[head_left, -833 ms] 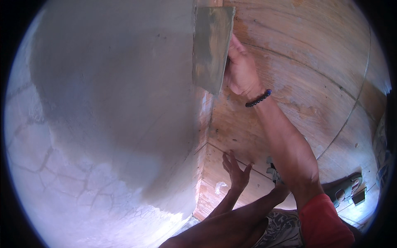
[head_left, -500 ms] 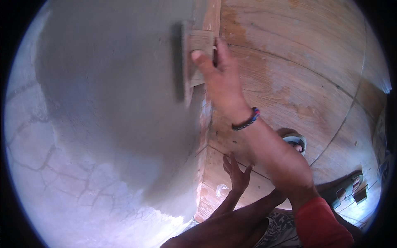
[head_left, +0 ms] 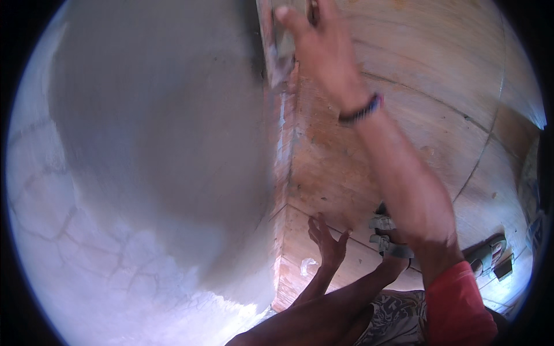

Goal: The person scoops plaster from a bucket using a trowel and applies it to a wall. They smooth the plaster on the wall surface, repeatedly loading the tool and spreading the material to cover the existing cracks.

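My right hand (head_left: 326, 57) is wrapped round the handle of a plastering float (head_left: 277, 57), its thumb along the near side. The float's long flat board stands edge-on against a wall of smooth grey wet plaster (head_left: 190, 115), close to where the wall meets the tiled floor. The upper part of the float runs out of the picture, and the hand is a little smeared by motion. Lower down, my left hand (head_left: 330, 242) rests on the tiles near the foot of the wall, with fingers spread and nothing in it.
Pale, cracked older plaster (head_left: 86, 254) borders the grey patch at left and below. Brown tiles (head_left: 404, 115) with dirt stains spread out on the right. My sandalled foot (head_left: 392, 236) is beside my right forearm, and another sandal (head_left: 490, 254) sits farther right. A white scrap (head_left: 309, 265) lies near the skirting.
My right hand has slid the float upward in the picture along the wall's base, slightly to the right. More of my sandalled foot shows. My left hand has stayed in place.
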A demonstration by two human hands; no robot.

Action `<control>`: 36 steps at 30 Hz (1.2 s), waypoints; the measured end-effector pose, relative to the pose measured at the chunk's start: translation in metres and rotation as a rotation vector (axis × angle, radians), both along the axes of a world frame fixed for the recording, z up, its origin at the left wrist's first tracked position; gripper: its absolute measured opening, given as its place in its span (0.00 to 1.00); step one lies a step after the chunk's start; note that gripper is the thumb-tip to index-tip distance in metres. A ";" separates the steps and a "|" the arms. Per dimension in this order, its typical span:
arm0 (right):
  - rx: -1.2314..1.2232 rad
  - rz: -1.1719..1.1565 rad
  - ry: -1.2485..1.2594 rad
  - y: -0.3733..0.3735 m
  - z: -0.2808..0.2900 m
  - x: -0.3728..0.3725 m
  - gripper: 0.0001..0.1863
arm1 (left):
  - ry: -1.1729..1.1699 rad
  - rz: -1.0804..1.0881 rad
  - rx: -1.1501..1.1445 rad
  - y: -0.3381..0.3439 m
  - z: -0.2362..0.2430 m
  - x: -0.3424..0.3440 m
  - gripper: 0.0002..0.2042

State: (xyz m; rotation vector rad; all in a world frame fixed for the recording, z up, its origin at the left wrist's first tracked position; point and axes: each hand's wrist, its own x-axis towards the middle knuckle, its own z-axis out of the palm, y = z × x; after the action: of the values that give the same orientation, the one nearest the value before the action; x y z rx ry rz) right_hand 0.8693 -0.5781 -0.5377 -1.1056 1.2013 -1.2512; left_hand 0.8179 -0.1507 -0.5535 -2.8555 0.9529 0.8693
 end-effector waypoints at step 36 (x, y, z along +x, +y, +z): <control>0.386 0.708 -0.139 0.280 0.022 -0.024 0.27 | 0.110 0.060 -0.172 0.019 -0.012 0.003 0.51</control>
State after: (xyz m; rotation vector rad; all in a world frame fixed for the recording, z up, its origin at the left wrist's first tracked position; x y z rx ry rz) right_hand 0.8458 -0.2978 -0.5158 -1.0023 0.7871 -0.5143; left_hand 0.8207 -0.1321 -0.5653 -3.0223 1.0036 1.0065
